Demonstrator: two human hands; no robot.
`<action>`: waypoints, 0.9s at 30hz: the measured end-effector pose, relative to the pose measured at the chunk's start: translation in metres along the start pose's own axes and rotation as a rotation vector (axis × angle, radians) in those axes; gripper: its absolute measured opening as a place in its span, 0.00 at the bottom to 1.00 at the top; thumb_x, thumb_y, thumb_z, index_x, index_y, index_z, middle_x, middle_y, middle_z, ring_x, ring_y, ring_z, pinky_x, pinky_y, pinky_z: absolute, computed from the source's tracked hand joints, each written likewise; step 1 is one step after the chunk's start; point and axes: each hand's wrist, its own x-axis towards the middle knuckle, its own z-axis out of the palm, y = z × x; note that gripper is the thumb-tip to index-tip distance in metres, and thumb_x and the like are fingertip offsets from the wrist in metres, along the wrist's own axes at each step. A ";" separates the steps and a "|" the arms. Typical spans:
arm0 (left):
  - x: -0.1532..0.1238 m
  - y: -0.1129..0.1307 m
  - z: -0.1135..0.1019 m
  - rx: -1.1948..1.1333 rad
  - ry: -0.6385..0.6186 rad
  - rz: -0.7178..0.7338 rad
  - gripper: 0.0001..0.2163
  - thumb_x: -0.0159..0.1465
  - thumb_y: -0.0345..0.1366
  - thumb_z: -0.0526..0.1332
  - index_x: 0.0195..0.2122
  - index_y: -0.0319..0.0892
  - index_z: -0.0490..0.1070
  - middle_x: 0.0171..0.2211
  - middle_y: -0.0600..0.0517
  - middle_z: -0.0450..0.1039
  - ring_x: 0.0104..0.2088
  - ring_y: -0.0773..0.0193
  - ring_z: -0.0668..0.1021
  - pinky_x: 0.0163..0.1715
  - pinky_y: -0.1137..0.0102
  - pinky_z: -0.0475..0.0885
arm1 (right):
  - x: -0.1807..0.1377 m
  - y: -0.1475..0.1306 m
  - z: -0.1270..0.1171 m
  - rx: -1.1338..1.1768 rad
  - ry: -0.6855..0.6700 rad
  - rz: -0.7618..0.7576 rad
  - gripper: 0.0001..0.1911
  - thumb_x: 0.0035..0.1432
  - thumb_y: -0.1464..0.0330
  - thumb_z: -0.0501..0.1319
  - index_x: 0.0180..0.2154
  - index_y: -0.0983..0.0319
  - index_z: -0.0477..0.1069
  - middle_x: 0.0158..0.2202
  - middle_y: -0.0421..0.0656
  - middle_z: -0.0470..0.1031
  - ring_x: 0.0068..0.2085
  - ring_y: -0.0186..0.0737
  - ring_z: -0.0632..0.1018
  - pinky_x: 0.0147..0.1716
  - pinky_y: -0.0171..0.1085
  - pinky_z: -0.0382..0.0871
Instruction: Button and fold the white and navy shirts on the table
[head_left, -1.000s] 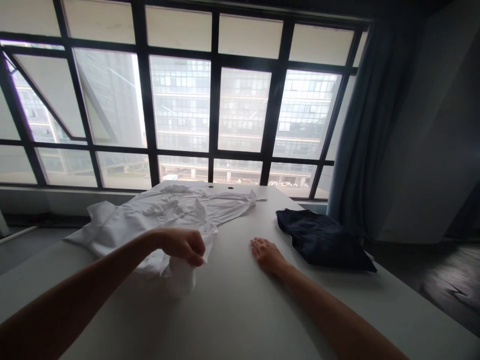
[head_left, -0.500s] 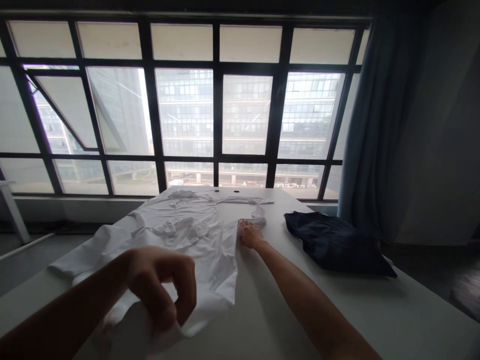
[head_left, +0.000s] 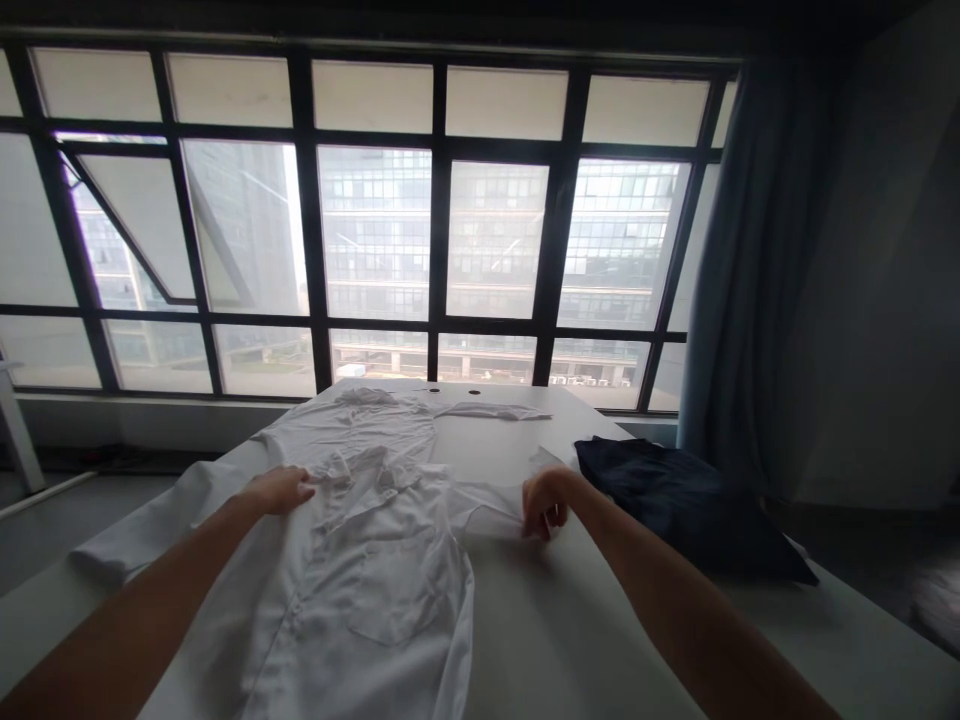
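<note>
A white button-front shirt (head_left: pixel 375 590) lies spread over the white table, its collar area bunched and a chest pocket showing near me. My left hand (head_left: pixel 279 490) rests with its fingers apart on the shirt's upper left part, holding nothing. At the shirt's right side, my right hand (head_left: pixel 544 503) pinches a fold of the white cloth, which looks like a sleeve or side edge. Its fingertips are partly hidden in the fabric. A long sleeve stretches away to the left and hangs near the table edge.
A folded dark navy garment (head_left: pixel 679 505) lies at the right edge of the white table (head_left: pixel 577 640). Two small holes mark the table's far end. Behind it is a large dark-framed window (head_left: pixel 375 230), with a blue-grey curtain (head_left: pixel 739 280) at the right.
The shirt has spread wider and flatter, and its pocket now shows. My left hand has let go and moved onto the shirt. My right hand has moved nearer me, taking a fold.
</note>
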 end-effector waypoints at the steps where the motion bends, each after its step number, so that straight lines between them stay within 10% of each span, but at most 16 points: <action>1: 0.005 -0.005 0.004 0.013 -0.011 -0.030 0.20 0.64 0.44 0.57 0.53 0.40 0.74 0.58 0.39 0.72 0.58 0.46 0.73 0.52 0.55 0.69 | -0.004 0.004 -0.005 0.034 -0.070 -0.005 0.18 0.48 0.59 0.73 0.34 0.68 0.80 0.33 0.50 0.81 0.30 0.39 0.78 0.33 0.37 0.74; 7: 0.031 -0.019 0.014 0.075 -0.023 -0.128 0.26 0.68 0.34 0.51 0.68 0.39 0.57 0.70 0.38 0.52 0.69 0.49 0.58 0.63 0.48 0.56 | -0.001 0.024 -0.008 -0.045 0.547 0.104 0.23 0.51 0.61 0.71 0.47 0.65 0.76 0.48 0.53 0.78 0.40 0.44 0.80 0.37 0.37 0.72; 17: 0.032 -0.021 0.008 0.103 0.047 -0.114 0.15 0.65 0.34 0.56 0.51 0.42 0.74 0.58 0.39 0.72 0.59 0.46 0.72 0.58 0.49 0.59 | -0.007 0.040 0.010 -0.059 0.592 0.123 0.08 0.55 0.67 0.67 0.37 0.62 0.79 0.40 0.50 0.81 0.40 0.47 0.81 0.38 0.38 0.71; 27: -0.026 -0.033 -0.104 -0.068 0.673 -0.077 0.21 0.68 0.47 0.49 0.47 0.37 0.74 0.44 0.48 0.78 0.42 0.57 0.77 0.43 0.70 0.68 | -0.120 0.085 -0.040 -0.031 1.305 0.132 0.13 0.68 0.64 0.56 0.44 0.65 0.73 0.37 0.53 0.78 0.39 0.47 0.78 0.37 0.39 0.65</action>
